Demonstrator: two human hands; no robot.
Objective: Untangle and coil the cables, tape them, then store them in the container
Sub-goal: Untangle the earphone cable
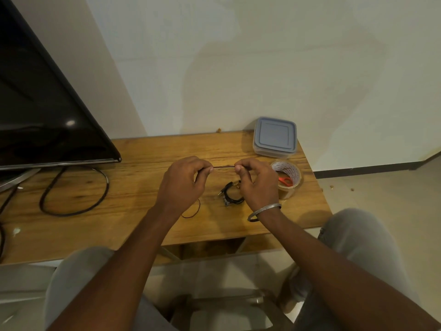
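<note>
A thin black cable [223, 166] is stretched taut between my two hands above the wooden table [143, 211]. My left hand [183, 185] pinches its left end and my right hand [256, 182] pinches its right end. A loose loop of the same thin cable [194, 212] trails on the table below my left hand. A coiled black cable with a jack plug [230, 194] lies under my right hand. A lidded grey plastic container [274, 137] stands at the back right. A roll of clear tape [287, 177] sits just right of my right hand.
Red-handled scissors [285, 180] lie inside the tape roll. A black TV screen [43, 111] fills the left, with its thick black cord [74, 194] looped on the table. The table's right edge drops off beyond the tape. My knees are below the front edge.
</note>
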